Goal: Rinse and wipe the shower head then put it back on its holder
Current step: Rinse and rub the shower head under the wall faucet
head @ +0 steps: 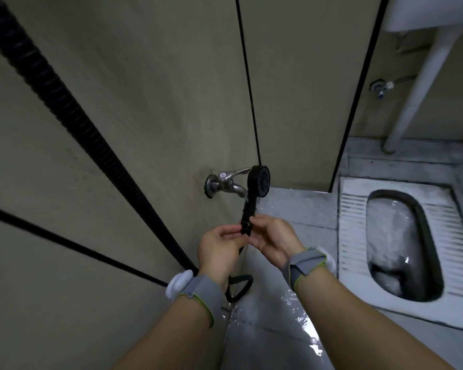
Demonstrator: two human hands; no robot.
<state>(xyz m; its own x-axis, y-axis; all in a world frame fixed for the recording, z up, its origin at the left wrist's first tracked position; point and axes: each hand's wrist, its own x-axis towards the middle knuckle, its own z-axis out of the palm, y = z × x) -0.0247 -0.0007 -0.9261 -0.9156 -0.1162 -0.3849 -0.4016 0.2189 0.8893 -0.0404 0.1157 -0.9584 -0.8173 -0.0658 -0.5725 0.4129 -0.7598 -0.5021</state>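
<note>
Black ribbed hose [64,102] running diagonally from 10 o'clock down toward centre. Left hand [219,252] pinching the base of the black shower head [258,182] handle; right hand [274,240] pinching the same joint from 3 o'clock. Head standing upright just beside the wall tap [225,182], at its 3 o'clock. Squat toilet [401,247] sitting at far right on the wet floor [292,316].

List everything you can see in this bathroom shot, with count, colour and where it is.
shower head: one, black, held up beside the tap
hose: one, black, ribbed, running along the left wall
tap: one, silver, on the wall
squat toilet: one, white, in the floor at right
valve: one, metal, upper right wall
floor: grey, wet
left hand: pinches the handle's base
right hand: pinches the handle's base
wristbands: two, grey
</note>
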